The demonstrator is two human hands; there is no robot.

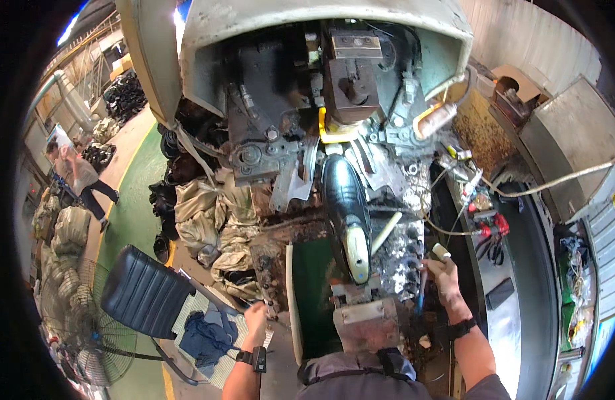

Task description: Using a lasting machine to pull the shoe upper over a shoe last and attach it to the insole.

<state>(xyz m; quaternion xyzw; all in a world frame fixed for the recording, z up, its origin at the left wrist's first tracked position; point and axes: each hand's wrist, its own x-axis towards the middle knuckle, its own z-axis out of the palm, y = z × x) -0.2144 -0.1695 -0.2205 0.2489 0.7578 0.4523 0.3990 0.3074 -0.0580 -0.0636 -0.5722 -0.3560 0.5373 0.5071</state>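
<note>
A glossy black shoe (343,187) sits in the middle of the machine, its far end under the metal head (351,87). Its near end shows the pale last (357,250). My left hand (255,321) is closed beside the machine's left edge, near some small metal fittings; anything in its fingers is hidden. On the other side, my right hand (443,277) is closed too, away from the shoe. A short whitish cylinder (441,252) shows at its fingertips, and a thin blue rod or tube (422,290) hangs beside them. Which of these it grips is unclear.
Pale cloth sacks (207,213) lie left of the machine. A black chair (147,293) holds a dark blue cloth (204,340), with a fan (87,320) beyond. Red-handled tool (497,227) and cables lie on the right-hand shelf. Another person (81,173) walks far left.
</note>
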